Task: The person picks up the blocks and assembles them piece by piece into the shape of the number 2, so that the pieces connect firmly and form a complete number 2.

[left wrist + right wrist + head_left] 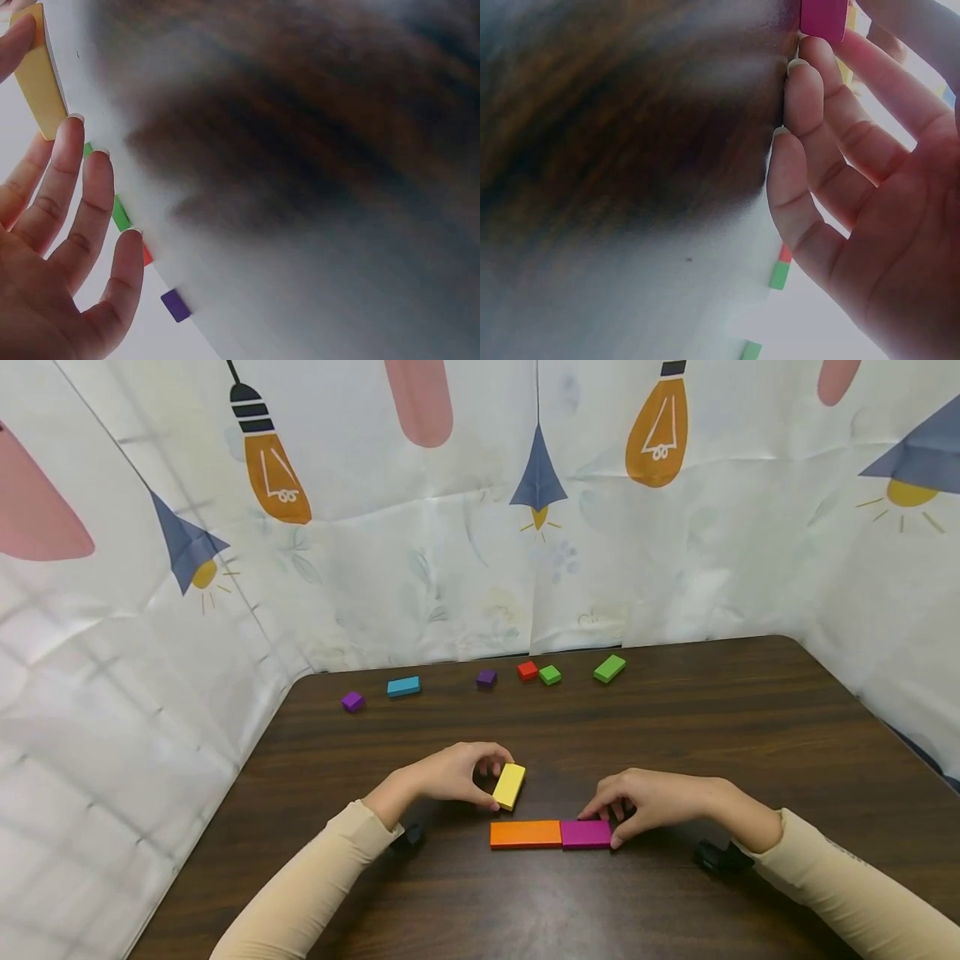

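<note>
My left hand [459, 774] pinches a yellow block [509, 787] at its two ends, between thumb and fingertips. In the left wrist view that yellow block [41, 75] shows at the upper left edge. Below it in the head view, an orange block [525, 834] lies end to end with a magenta block [586, 834], the two touching in one row. Thumb and fingers of my right hand [652, 800] hold the magenta block near its right end. The right wrist view shows part of the magenta block [823, 19] at the fingertips.
Along the table's far edge lie several small blocks: a purple one [352, 702], a blue one [403, 687], a dark purple one [487, 678], a red one [527, 670] and two green ones, one small [551, 675], one longer [610, 668]. A patterned curtain [465, 568] hangs behind the dark wooden table [735, 710].
</note>
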Motion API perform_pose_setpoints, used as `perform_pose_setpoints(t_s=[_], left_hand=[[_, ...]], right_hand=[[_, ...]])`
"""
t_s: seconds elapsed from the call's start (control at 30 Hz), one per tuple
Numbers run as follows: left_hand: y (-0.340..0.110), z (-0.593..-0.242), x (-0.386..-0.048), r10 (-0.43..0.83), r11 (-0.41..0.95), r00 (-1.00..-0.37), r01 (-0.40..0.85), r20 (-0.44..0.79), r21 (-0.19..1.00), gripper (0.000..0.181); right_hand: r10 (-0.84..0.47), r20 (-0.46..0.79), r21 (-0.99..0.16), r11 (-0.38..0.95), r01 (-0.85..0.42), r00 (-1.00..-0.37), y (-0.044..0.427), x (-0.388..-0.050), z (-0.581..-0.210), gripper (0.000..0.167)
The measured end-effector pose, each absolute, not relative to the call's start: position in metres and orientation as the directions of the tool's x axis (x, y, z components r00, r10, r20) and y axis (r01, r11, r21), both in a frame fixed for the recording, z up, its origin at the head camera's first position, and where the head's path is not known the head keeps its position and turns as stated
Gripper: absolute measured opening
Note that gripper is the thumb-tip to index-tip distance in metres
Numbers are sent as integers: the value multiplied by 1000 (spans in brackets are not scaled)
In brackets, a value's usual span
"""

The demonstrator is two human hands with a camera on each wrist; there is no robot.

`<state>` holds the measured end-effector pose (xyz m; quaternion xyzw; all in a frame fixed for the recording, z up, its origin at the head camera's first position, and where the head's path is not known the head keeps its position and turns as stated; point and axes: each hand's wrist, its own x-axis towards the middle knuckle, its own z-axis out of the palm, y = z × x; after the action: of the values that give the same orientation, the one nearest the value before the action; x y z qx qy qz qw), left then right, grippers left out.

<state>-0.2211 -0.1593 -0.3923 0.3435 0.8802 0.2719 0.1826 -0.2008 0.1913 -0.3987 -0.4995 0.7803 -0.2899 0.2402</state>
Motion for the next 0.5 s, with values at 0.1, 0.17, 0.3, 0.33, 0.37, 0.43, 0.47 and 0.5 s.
perform_pose_setpoints(t_s=[0.1,0.17,0.3,0.33,0.37,0.43,0.47,0.5], left_hand=[[-160,-392,-221,700,618,-702,506,-130,601,57],[-160,-391,-221,700,620,-702,506,-131,599,57],[-160,-391,-220,696,633,-701,499,-153,592,57],[-160,-391,-220,697,634,-700,499,-156,591,56],[-160,-391,-220,698,634,-698,499,-159,591,56],[-159,-391,-220,697,639,-697,498,-168,586,56],[-159,-391,-219,698,639,-696,499,-169,586,55],[-159,-391,-219,698,640,-695,500,-170,584,55]], right_hand=[[-917,-86,-688,338,-642,-390,191,-200,-397,40],[-916,-90,-688,341,-641,-391,191,-200,-398,40],[-918,-90,-689,338,-641,-386,191,-200,-398,40],[-918,-89,-688,337,-642,-385,191,-200,-398,40],[-919,-88,-688,335,-644,-384,191,-200,-398,40],[-920,-85,-687,332,-647,-382,191,-200,-399,40],[-920,-85,-687,332,-647,-382,191,-200,-399,40],[-921,-84,-686,331,-648,-381,191,-200,-399,40]])
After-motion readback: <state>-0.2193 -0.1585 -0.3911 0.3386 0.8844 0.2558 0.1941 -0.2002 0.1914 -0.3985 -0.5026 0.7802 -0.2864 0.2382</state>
